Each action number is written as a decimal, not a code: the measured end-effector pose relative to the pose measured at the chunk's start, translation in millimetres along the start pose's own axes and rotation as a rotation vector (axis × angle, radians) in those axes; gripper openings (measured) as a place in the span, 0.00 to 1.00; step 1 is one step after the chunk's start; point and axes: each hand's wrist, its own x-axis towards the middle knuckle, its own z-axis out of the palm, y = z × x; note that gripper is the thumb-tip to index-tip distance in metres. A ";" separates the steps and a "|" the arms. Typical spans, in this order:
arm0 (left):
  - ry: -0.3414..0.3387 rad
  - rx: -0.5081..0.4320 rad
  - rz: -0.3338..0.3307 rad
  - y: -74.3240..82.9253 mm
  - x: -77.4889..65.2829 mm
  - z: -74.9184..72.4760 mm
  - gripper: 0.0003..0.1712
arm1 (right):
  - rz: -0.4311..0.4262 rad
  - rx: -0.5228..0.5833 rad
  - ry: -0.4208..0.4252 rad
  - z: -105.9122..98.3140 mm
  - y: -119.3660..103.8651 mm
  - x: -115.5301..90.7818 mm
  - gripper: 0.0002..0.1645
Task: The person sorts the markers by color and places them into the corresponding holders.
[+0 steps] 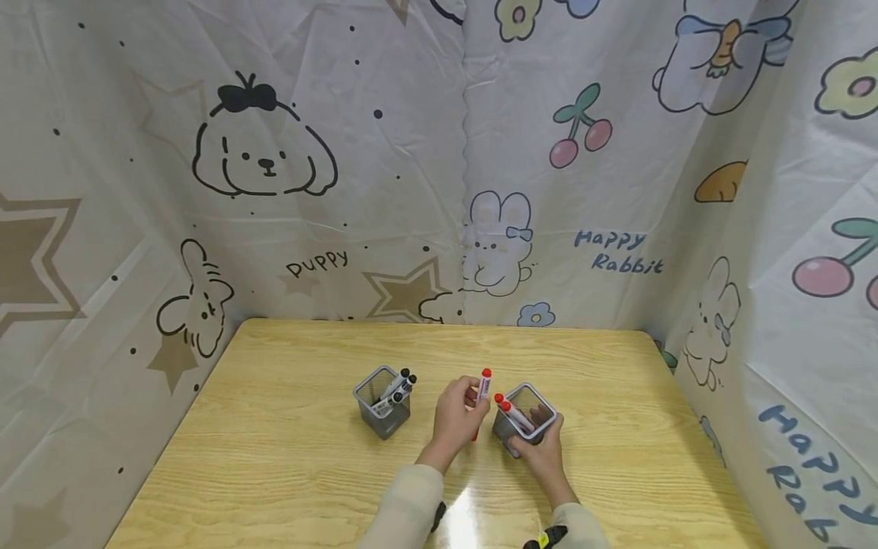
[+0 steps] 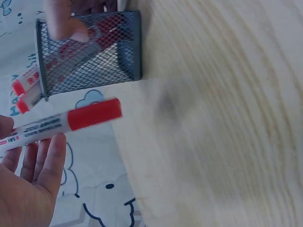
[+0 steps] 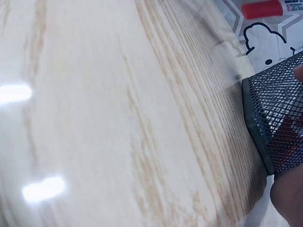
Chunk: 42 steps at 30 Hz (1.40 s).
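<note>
Upright in the head view, a red-capped marker (image 1: 484,385) with a white barrel is pinched between the thumb and fingers of my left hand (image 1: 453,418). My right hand (image 1: 543,451) grips a mesh pen holder (image 1: 511,438) from its near right side, tilting it a little. Two red-capped markers (image 1: 514,412) lean inside that holder, caps over the rim. The left wrist view shows the pinched marker (image 2: 61,124) apart from the holder (image 2: 94,80). In the right wrist view only part of the right hand (image 3: 289,194) shows, against the mesh.
A second mesh pen holder (image 1: 384,424) stands to the left, with several black-capped markers (image 1: 398,390) leaning in it. The wooden table (image 1: 288,457) meets printed curtains (image 1: 411,152) at its back and sides.
</note>
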 end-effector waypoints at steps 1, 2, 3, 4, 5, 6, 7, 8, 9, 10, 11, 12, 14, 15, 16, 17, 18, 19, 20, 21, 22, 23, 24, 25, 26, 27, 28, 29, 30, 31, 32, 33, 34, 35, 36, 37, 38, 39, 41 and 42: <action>0.011 0.001 0.006 1.5 0.6 -0.8 0.11 | 0.005 -0.001 0.001 0.1 -1.0 -0.3 0.47; 0.024 0.000 0.012 2.8 1.1 -1.5 0.11 | 0.007 -0.005 0.001 0.2 -2.2 -0.8 0.47; 0.035 -0.007 0.017 4.3 1.5 -2.5 0.10 | 0.008 -0.006 0.002 0.3 -3.0 -1.0 0.47; 0.048 -0.020 0.022 6.0 1.9 -3.4 0.10 | 0.008 -0.006 0.002 0.4 -3.4 -1.1 0.47; 0.062 -0.037 0.029 7.5 2.4 -4.1 0.11 | 0.007 -0.005 0.002 0.5 -3.3 -1.0 0.47; 0.077 -0.054 0.035 9.0 2.8 -4.8 0.11 | 0.006 -0.004 0.002 0.4 -3.2 -1.0 0.47; 0.093 -0.071 0.050 10.3 3.3 -5.4 0.12 | 0.004 -0.003 0.003 0.5 -3.1 -1.0 0.47; 0.109 -0.086 0.065 11.5 3.8 -5.8 0.13 | 0.001 -0.001 0.004 0.5 -3.1 -1.1 0.47; 0.126 -0.099 0.087 12.5 4.3 -6.2 0.15 | -0.002 0.000 0.004 0.4 -2.9 -1.1 0.47; 0.142 -0.106 0.109 13.2 5.0 -6.4 0.16 | -0.005 -0.001 0.005 0.4 -2.6 -1.0 0.47; 0.158 -0.106 0.131 13.6 5.6 -6.5 0.17 | -0.007 -0.003 0.006 0.3 -2.2 -0.9 0.47; 0.172 -0.101 0.154 14.0 6.2 -6.7 0.17 | -0.011 0.000 0.007 0.2 -1.8 -0.7 0.47; 0.195 -0.089 0.185 15.1 7.0 -7.5 0.18 | -0.010 0.003 0.007 0.1 -0.6 -0.1 0.47; 0.205 -0.086 0.196 15.7 7.5 -8.1 0.17 | -0.010 0.005 0.006 0.1 0.5 0.5 0.47; 0.213 -0.085 0.204 15.9 8.0 -8.3 0.17 | -0.018 0.009 0.007 -0.2 5.7 2.2 0.47; 0.220 -0.082 0.210 15.9 8.5 -8.5 0.16 | -0.018 0.012 0.006 -0.2 5.9 2.2 0.47; 0.226 -0.081 0.215 16.2 9.0 -8.8 0.16 | -0.020 0.015 0.005 -0.2 6.0 2.2 0.47; 0.230 -0.082 0.217 16.5 9.6 -9.3 0.16 | -0.018 0.014 0.003 -0.1 6.0 2.2 0.47; 0.235 -0.081 0.219 16.7 10.1 -9.8 0.16 | -0.021 0.016 0.002 0.0 5.8 1.9 0.47; 0.239 -0.080 0.223 16.9 10.9 -10.3 0.16 | -0.023 0.018 0.001 0.1 5.5 1.7 0.47; 0.244 -0.079 0.226 17.0 11.5 -10.8 0.16 | -0.024 0.018 0.000 0.1 4.9 1.3 0.47; 0.245 -0.078 0.226 17.6 12.1 -11.4 0.16 | -0.013 0.017 -0.003 0.4 -0.1 -0.2 0.47; 0.246 -0.082 0.229 18.3 12.7 -12.0 0.16 | -0.009 0.018 -0.004 0.3 -0.1 -0.1 0.47; 0.247 -0.084 0.232 19.1 13.1 -12.7 0.16 | -0.004 0.018 -0.004 0.1 -0.3 -0.1 0.47; 0.247 -0.087 0.236 19.8 13.4 -13.1 0.15 | 0.001 0.019 -0.004 0.0 -0.6 -0.2 0.47; 0.247 -0.093 0.240 20.3 13.8 -13.4 0.15 | 0.007 0.015 -0.004 -0.1 -0.9 -0.5 0.47; 0.247 -0.096 0.242 20.9 14.1 -13.7 0.15 | 0.011 0.011 -0.004 -0.3 -1.5 -0.6 0.47; 0.246 -0.100 0.244 22.0 14.2 -14.0 0.15 | 0.014 0.008 -0.004 -0.5 -2.0 -0.7 0.47; 0.249 -0.101 0.245 22.8 14.5 -14.2 0.15 | 0.016 0.004 -0.004 -0.7 -2.6 -0.8 0.47; 0.251 -0.103 0.244 24.0 14.6 -14.6 0.15 | 0.018 -0.001 -0.004 -0.7 -3.1 -1.0 0.47; 0.254 -0.105 0.243 24.8 14.8 -14.7 0.15 | 0.019 -0.004 -0.003 -0.7 -3.6 -1.3 0.47; 0.256 -0.108 0.241 25.6 15.1 -14.7 0.15 | 0.019 -0.008 -0.002 -0.6 -3.8 -1.4 0.47; 0.258 -0.111 0.239 27.2 15.3 -15.1 0.15 | 0.019 -0.008 -0.002 -0.5 -4.0 -1.3 0.47; 0.258 -0.118 0.238 28.3 15.6 -15.2 0.14 | 0.019 -0.008 -0.001 -0.4 -3.8 -1.2 0.47; 0.258 -0.122 0.238 29.3 16.0 -15.2 0.14 | 0.019 -0.008 0.000 -0.2 -3.8 -1.3 0.46; 0.257 -0.128 0.240 30.5 16.2 -15.4 0.14 | 0.018 -0.008 0.001 0.0 -3.7 -1.2 0.46; 0.256 -0.132 0.244 31.2 16.6 -15.4 0.14 | 0.015 -0.007 0.002 0.1 -3.5 -1.2 0.46; 0.254 -0.138 0.249 32.3 16.8 -15.7 0.13 | 0.014 -0.007 0.002 0.1 -3.2 -1.0 0.46; 0.250 -0.145 0.253 34.1 17.2 -15.9 0.13 | 0.009 -0.007 0.003 0.1 -2.9 -0.9 0.46; 0.250 -0.146 0.254 35.0 17.3 -16.1 0.13 | 0.007 -0.006 0.002 0.1 -3.0 -0.9 0.47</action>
